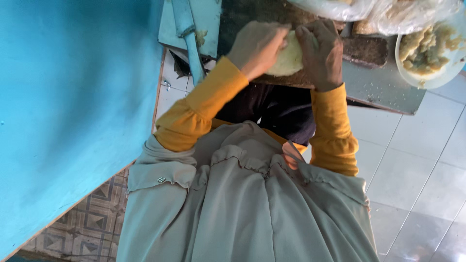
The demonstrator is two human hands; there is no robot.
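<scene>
Pale yellow-green dough, a soft rounded lump (287, 59), sits between both hands at the near edge of a dark, worn wooden board (361, 48), which lies on a grey metal tabletop (383, 90). In the head view the person's left hand (257, 46) presses against the lump from the left, its fingers curled over the top of the dough and touching it. The right hand (321, 51) cups the lump from the other side, fingers bent down over its upper edge, so the dough is gripped from both sides, and both hands hide much of it. Both arms wear mustard-yellow sleeves with gathered cuffs (204, 109), and a loose beige cloth garment (242, 204) fills the lower part of the picture. A white round bowl holding crumbly yellowish mash (427, 48) stands on the tabletop to the right of the board, well apart from the hands. Crumpled clear plastic bags (369, 9) lie at the far edge, beyond the board. A light blue painted wall (73, 97) runs along the left, and white floor tiles (417, 160) show at the lower right
</scene>
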